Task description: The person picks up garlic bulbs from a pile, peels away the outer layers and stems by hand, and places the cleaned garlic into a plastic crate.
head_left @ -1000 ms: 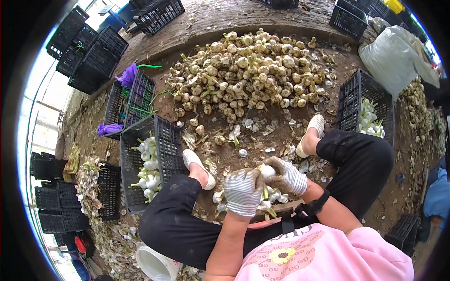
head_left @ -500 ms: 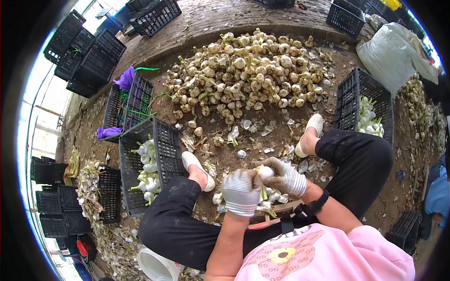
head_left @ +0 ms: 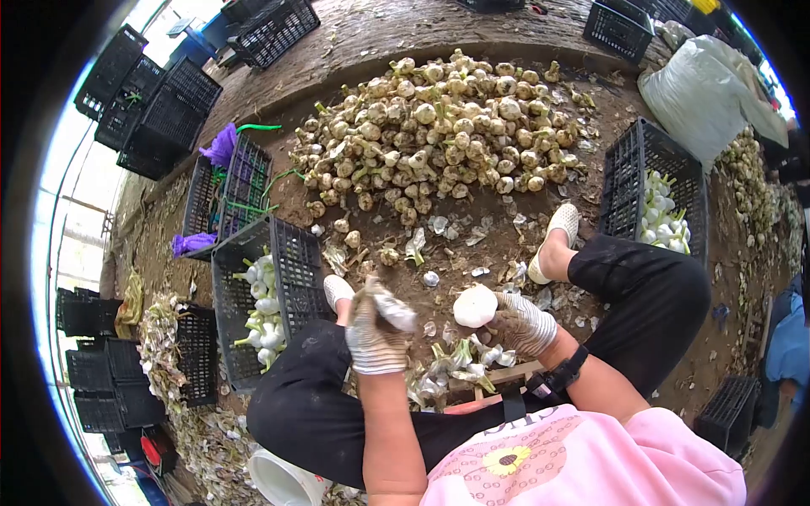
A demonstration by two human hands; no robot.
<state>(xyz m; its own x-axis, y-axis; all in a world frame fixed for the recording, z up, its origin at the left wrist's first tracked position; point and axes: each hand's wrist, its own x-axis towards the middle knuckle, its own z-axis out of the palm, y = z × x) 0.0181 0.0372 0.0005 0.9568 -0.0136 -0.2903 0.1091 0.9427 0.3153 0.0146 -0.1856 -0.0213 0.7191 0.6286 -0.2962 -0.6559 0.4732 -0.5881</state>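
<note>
We are gripping a peeled garlic bulb (head_left: pixel 475 305) in our right hand (head_left: pixel 521 325) at frame centre, left hand (head_left: pixel 374 337) clutching torn skin (head_left: pixel 393 310), black crate (head_left: pixel 287 261) beside it.

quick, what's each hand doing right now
Left hand: closed on a strip of peeled garlic skin.
Right hand: closed around a white peeled garlic bulb.

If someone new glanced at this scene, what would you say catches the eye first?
Probably the big heap of unpeeled garlic bulbs on the dirt ahead of the seated person. Next, the peeled white garlic bulb held in the gloved right hand, while the left hand grips a strip of skin. Black crates of cleaned bulbs stand on both sides.
</note>
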